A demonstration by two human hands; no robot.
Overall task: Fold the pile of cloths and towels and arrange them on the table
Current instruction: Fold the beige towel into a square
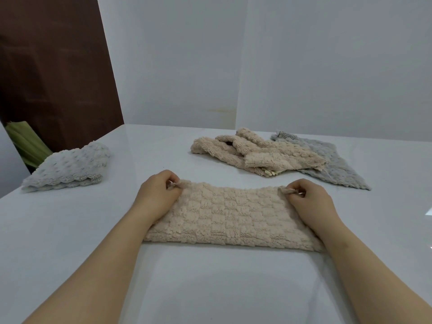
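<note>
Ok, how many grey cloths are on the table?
2: folded grey cloth at left; flat grey cloth at right, partly under the beige pile, which may hide more.

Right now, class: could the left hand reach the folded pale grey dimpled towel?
Probably yes: bare white table separates the left hand from the folded grey towel, but it pinches the beige plush towel.

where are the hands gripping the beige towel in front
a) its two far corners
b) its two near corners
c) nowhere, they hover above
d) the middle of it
a, the left hand and the right hand each pinch a far corner of the beige towel lying on the table
</note>
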